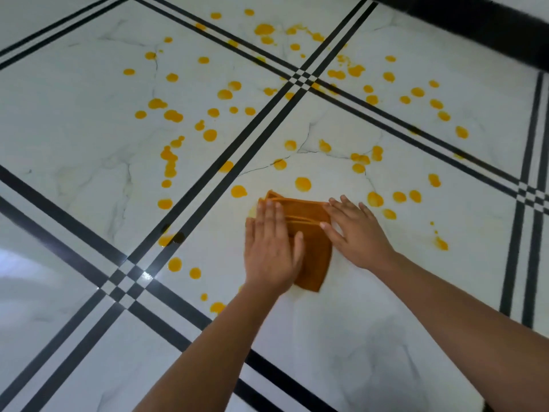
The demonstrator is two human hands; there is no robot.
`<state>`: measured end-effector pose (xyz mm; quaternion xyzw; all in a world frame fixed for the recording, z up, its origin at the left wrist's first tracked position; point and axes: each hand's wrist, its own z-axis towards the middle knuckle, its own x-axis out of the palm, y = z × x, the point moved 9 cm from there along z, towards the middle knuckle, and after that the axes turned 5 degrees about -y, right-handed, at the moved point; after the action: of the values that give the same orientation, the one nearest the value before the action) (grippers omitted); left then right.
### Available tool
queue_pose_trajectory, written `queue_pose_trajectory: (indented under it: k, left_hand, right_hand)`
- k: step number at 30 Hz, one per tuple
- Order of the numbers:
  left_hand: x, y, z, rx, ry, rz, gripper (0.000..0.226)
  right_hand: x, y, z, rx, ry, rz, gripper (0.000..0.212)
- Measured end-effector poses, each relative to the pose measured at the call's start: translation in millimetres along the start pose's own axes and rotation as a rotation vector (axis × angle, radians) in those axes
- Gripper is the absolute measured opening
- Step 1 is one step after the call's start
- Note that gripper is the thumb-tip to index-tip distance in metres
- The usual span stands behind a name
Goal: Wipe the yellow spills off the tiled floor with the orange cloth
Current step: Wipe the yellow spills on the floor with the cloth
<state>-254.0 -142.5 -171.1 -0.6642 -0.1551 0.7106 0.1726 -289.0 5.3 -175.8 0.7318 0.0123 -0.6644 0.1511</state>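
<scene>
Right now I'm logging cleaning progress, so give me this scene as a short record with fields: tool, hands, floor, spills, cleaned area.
tool: orange cloth, folded, flat on the floor
left hand: palm down, pressing on the cloth's left part
right hand: palm down, fingers on the cloth's right edge
floor: white marble-look tiles with black double stripes
spills: many yellow drops, mostly ahead of and beside the cloth
cleaned area: the tile near the person, behind the cloth, shows almost no drops
status: wiping under way, most spills left

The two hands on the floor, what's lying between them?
In the head view, the folded orange cloth lies between the left hand and right hand, both pressing flat on it.
</scene>
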Motion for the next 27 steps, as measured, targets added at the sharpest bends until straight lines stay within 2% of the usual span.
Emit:
queue_pose_trajectory:
  k: [4,10,14,16,20,24,25,27]
  left_hand:
    - [48.3,-13.0,7.4,-0.073,0.127,0.1,0.08]
    - [47.3,9.3,35.2,-0.115,0.085,0.142,0.069]
    - [38.8,17.3,-16.0,0.084,0.16,0.212,0.067]
    - [34.1,37.3,-7.0,0.135,0.213,0.249,0.068]
    - [13.5,74.4,9.3,-0.135,0.161,0.231,0.07]
    - [14.7,70.7,-49.7,0.084,0.31,0.298,0.069]
    - [9.9,83.0,-40.9,0.087,0.309,0.306,0.07]
    - [-5.8,115.6,-15.3,-0.103,0.247,0.268,0.07]
  right_hand:
    - [-10.3,-14.4,3.9,-0.02,-0.024,-0.017,0.078]
    - [-0.1,-10.3,4.1,-0.025,-0.009,0.048,0.068]
    - [1.4,1.7,3.1,-0.053,-0.055,0.085,0.065]
    - [5.0,11.8,3.0,-0.052,-0.059,0.115,0.063]
    - [15.4,36.8,0.7,-0.088,-0.035,0.125,0.064]
    - [16.7,57.3,2.3,-0.099,-0.024,0.127,0.066]
    - [18.5,64.4,1.4,-0.11,-0.019,0.129,0.067]
    - [23.6,78.0,-1.6,-0.132,-0.007,0.125,0.067]
